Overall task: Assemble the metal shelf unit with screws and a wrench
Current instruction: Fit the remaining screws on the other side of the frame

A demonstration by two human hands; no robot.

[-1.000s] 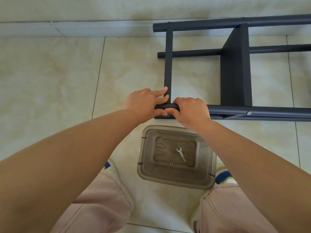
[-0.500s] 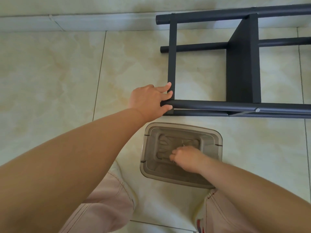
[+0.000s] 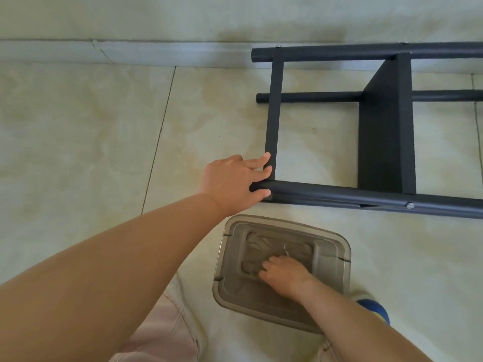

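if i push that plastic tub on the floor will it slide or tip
The plastic tub probably slides easily: smooth tile under it. It likely won't tip, being wide and low. It looks thin and see-through, so probably light.

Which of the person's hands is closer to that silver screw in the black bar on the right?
The right hand, though not by much. It is in the plastic bin, below and left of the screw. The left hand grips the shelf frame at its corner, farther left along the same bar.

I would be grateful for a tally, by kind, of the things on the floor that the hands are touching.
Black metal shelf frame, held by left hand: 1
Translucent grey plastic bin, right hand inside: 1
Total: 2
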